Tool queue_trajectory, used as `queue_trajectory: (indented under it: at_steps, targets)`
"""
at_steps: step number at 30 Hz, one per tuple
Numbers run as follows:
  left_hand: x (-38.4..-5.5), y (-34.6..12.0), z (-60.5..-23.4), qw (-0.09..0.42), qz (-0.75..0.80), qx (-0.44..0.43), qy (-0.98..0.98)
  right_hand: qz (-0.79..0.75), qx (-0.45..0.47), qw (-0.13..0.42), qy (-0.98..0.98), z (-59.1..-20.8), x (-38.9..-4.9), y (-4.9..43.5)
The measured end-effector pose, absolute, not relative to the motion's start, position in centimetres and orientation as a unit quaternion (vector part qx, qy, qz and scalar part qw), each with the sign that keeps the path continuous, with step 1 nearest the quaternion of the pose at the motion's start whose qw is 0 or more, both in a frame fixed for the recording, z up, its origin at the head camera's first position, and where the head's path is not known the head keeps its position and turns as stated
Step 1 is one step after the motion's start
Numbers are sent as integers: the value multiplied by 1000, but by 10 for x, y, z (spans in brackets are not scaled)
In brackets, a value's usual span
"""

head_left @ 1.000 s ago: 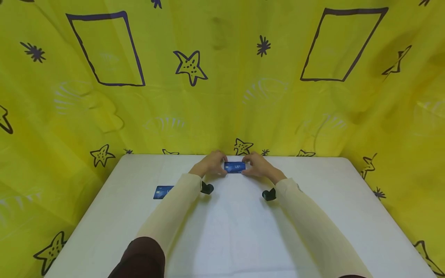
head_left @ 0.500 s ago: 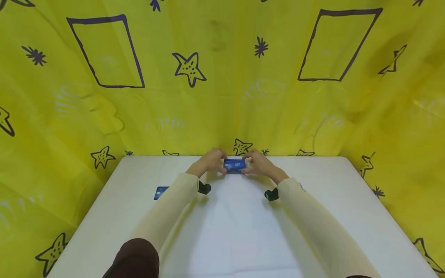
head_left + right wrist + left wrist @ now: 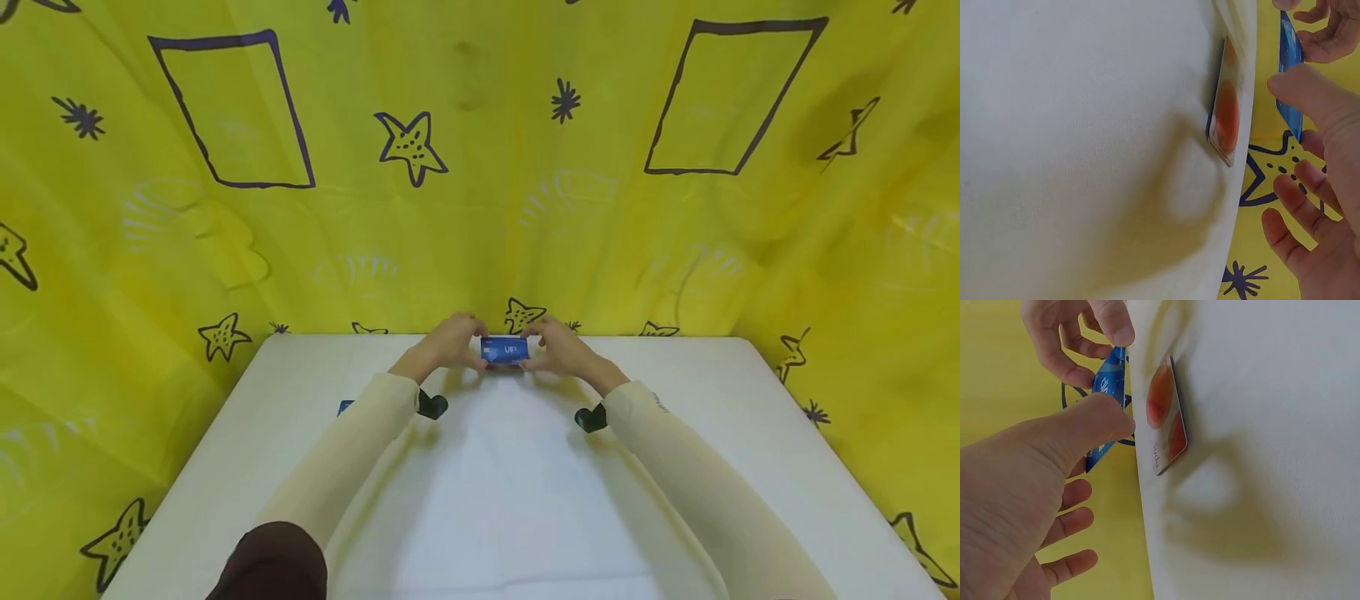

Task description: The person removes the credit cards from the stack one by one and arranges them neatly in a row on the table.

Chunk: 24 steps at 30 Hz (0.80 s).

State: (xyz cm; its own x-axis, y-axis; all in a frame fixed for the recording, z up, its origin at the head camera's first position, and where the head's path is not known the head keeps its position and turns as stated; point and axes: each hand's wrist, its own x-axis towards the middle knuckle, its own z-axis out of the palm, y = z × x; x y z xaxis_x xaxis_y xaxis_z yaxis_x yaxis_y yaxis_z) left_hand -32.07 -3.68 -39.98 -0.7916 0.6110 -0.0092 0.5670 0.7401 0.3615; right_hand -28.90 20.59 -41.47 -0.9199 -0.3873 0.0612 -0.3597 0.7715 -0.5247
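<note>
A blue card marked VIP (image 3: 505, 350) is raised above the far part of the white table (image 3: 495, 492), its printed face toward the head view. My left hand (image 3: 447, 343) pinches its left end between thumb and fingers. At the right end, my right hand (image 3: 558, 347) pinches it in the same way. Both wrist views show the blue card (image 3: 1110, 372) edge-on, clear of the tabletop. Below it lies a pale card with orange ovals (image 3: 1166, 415), which the right wrist view also shows near the table's edge. Neither hand touches that pale card.
Another blue card (image 3: 345, 407) lies on the table at the left, mostly hidden by my left sleeve (image 3: 341, 467). A yellow curtain (image 3: 480, 225) with drawn stars hangs just behind the table's far edge. Dark heart-shaped pieces (image 3: 591, 418) sit at both wrists.
Both hands have lifted the VIP card up, and its shadow has spread beneath. My left forearm has shifted left and now covers more of the other blue card.
</note>
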Motion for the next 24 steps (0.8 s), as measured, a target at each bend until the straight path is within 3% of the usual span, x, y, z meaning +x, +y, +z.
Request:
queue_trajectory:
  at_steps: [24]
  targets:
    - [-310, -53, -390, 44, 159, 342, 925, -253, -249, -3, 935, -407, -284, 198]
